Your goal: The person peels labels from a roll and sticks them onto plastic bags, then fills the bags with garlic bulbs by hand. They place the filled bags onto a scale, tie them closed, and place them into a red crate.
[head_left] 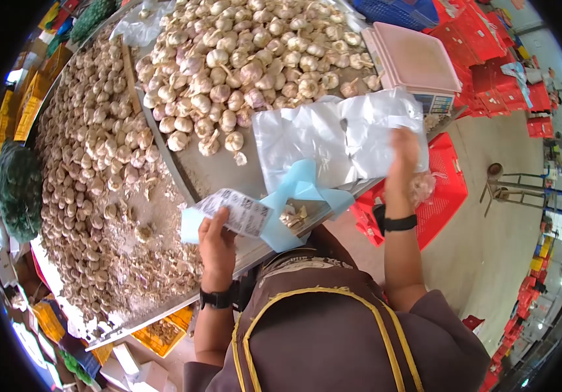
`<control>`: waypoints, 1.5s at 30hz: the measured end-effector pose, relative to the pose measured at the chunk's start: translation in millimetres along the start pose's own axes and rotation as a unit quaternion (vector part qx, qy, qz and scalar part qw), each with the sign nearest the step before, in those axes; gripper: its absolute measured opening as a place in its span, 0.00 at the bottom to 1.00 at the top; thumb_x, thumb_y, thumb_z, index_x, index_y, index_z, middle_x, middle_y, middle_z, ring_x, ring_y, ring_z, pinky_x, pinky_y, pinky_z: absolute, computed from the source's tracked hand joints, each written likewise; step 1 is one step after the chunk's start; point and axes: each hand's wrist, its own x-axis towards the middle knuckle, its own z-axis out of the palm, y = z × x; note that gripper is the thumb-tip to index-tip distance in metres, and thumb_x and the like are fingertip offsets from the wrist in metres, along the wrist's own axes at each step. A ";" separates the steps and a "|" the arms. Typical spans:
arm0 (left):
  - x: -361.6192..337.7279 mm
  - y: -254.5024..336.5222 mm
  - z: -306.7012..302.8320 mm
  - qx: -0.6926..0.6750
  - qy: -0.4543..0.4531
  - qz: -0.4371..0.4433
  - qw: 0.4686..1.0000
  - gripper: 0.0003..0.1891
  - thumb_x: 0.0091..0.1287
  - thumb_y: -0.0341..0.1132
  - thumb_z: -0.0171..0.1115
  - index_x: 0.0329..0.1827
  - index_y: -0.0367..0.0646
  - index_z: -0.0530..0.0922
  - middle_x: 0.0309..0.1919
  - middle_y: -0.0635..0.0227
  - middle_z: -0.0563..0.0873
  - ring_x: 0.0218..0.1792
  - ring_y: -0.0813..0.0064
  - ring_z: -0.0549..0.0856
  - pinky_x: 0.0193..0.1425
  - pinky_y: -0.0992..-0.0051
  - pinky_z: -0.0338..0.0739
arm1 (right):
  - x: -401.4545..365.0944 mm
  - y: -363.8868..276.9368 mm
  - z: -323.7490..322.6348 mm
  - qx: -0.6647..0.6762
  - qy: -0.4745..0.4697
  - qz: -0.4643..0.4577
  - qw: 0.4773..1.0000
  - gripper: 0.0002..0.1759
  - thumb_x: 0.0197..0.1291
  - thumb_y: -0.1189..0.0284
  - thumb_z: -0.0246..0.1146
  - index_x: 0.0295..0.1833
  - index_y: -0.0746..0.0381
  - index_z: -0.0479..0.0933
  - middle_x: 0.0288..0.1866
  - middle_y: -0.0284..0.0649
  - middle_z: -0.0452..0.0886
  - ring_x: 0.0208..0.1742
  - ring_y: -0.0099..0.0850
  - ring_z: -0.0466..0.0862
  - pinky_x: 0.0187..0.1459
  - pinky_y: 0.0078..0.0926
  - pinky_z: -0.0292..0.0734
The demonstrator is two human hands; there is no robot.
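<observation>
My left hand [217, 245] pinches a strip of white printed labels [245, 214], the thumb lying on its near edge. Light blue backing paper [300, 179] trails from the labels across the table edge. My right hand [405, 151] is over the right part of the flat clear plastic bags [307, 140], its fingers smeared by motion. Just beyond those fingertips a small white label [402, 121] shows on the plastic. I cannot make out whether the right hand grips anything. Behind the bags lies a pile of garlic bulbs [248, 62] on the metal table [212, 171].
More garlic bulbs [88, 157] and loose skins fill the left section, past a raised divider [170, 157]. A scale with a pink top [415, 57] stands at the back right. Below the right edge sits a red crate [447, 196]. A stool [506, 189] stands farther right.
</observation>
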 end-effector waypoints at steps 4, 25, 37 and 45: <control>6.3 -10.9 -0.5 0.025 -0.043 -0.028 0.998 0.07 0.68 0.32 0.57 0.45 0.40 0.79 0.37 0.68 0.86 0.36 0.78 0.84 0.38 0.76 0.78 | -100.4 -50.4 80.7 0.040 -0.543 -0.005 0.839 0.22 0.60 0.76 0.61 0.61 0.61 0.69 0.67 0.43 0.67 0.59 0.27 0.74 0.56 0.26 0.71; 26.0 -14.5 -59.3 -0.168 0.010 -0.092 0.981 0.07 0.69 0.37 0.57 0.34 0.47 0.76 0.23 0.75 0.76 0.24 0.80 0.74 0.26 0.80 0.68 | -19.6 77.4 151.9 0.059 -0.300 0.225 0.925 0.16 0.57 0.70 0.66 0.52 0.60 0.81 0.41 0.33 0.84 0.43 0.23 0.80 0.45 0.23 0.74; 20.7 -11.7 -72.0 -0.179 0.013 -0.080 0.981 0.08 0.69 0.39 0.57 0.33 0.47 0.75 0.22 0.75 0.77 0.24 0.81 0.74 0.26 0.80 0.67 | -44.1 66.9 145.3 -0.317 -0.342 -0.048 0.883 0.13 0.49 0.65 0.69 0.37 0.56 0.75 0.36 0.37 0.78 0.42 0.39 0.81 0.41 0.37 0.75; 22.9 -7.7 -57.4 -0.147 -0.016 -0.100 0.984 0.08 0.69 0.38 0.56 0.35 0.45 0.76 0.22 0.74 0.76 0.24 0.79 0.74 0.26 0.80 0.67 | -38.6 92.8 136.6 -0.257 -0.344 -0.039 0.902 0.10 0.54 0.65 0.67 0.34 0.61 0.78 0.33 0.40 0.83 0.34 0.38 0.83 0.37 0.35 0.77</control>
